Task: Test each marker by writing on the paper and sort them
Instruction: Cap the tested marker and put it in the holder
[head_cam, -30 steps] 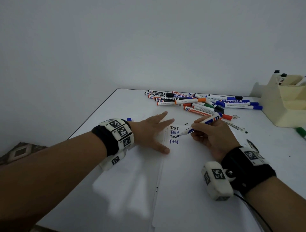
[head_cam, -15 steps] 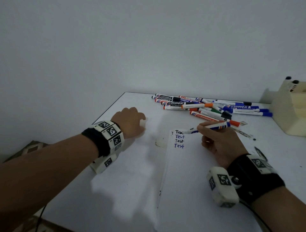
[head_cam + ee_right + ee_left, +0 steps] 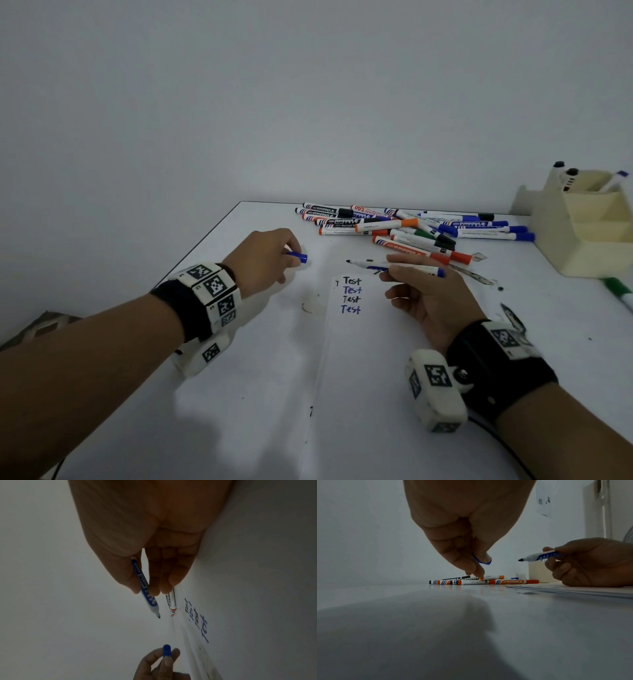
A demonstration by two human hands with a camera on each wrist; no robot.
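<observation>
My right hand (image 3: 416, 274) grips an uncapped blue marker (image 3: 373, 264) (image 3: 539, 557) (image 3: 145, 592), held level above the paper (image 3: 376, 359) with its dark tip pointing left. My left hand (image 3: 274, 260) pinches the marker's blue cap (image 3: 297, 256) (image 3: 482, 561) (image 3: 166, 650) between thumb and fingers, just left of that tip and apart from it. The paper carries several lines reading "Test" (image 3: 351, 294) (image 3: 197, 619). A pile of capped markers (image 3: 404, 226) (image 3: 484, 581) lies at the table's far side.
A cream desk organizer (image 3: 589, 222) with a few markers standing in it sits at the far right. A green marker (image 3: 620, 291) lies in front of it. The table's left edge (image 3: 205, 240) runs close to my left hand.
My left hand left the paper, moved to the far left and picked up the blue cap. My right hand lifted the marker off the paper and turned it level.
</observation>
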